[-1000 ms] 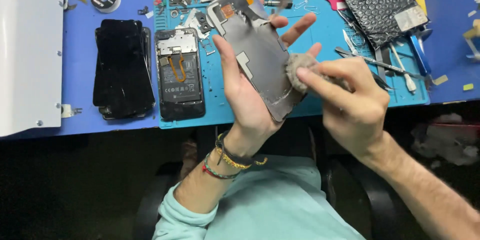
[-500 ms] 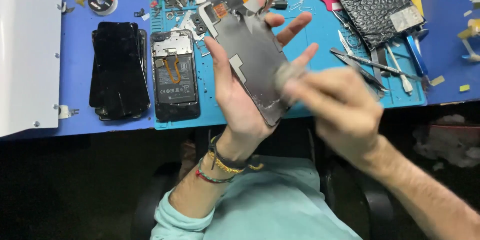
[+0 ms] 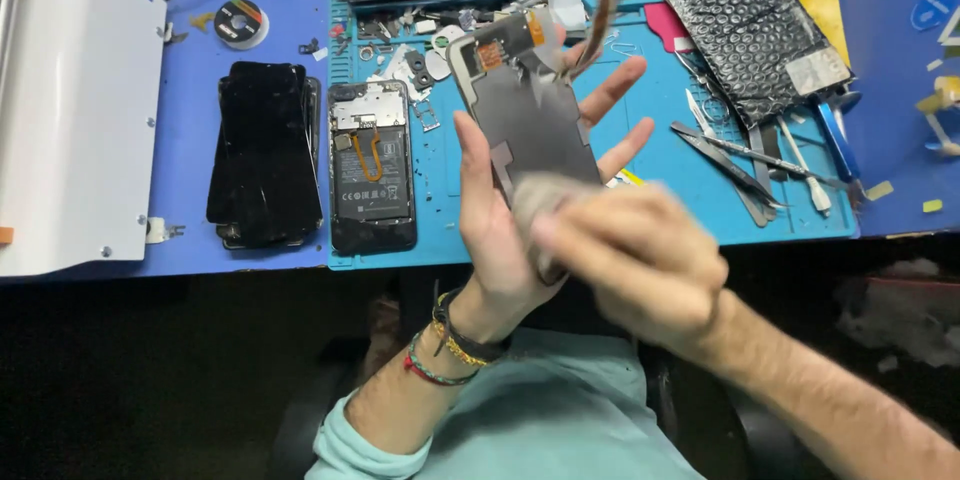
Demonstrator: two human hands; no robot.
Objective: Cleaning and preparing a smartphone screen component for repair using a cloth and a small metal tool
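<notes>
- The grey phone panel (image 3: 530, 125) is gripped upright in the left hand (image 3: 500, 230), above the blue mat (image 3: 650, 210).
- The right hand (image 3: 635, 265), closed on a grey wad (image 3: 535, 202), is now blurred at the panel's lower end, moved down from the right edge; wiping is judged under way.

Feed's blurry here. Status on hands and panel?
Left hand grips grey phone panel. Right hand rubs cloth wad on its lower end. Nothing obstructing.

Left hand (image 3: 505, 230) is raised palm-up, fingers spread wide, thumb upright, wrist ringed with bracelets below a pushed-up teal sleeve. Right hand (image 3: 630, 265) is blurred, fingers curled together, bare forearm running off lower right.
</notes>
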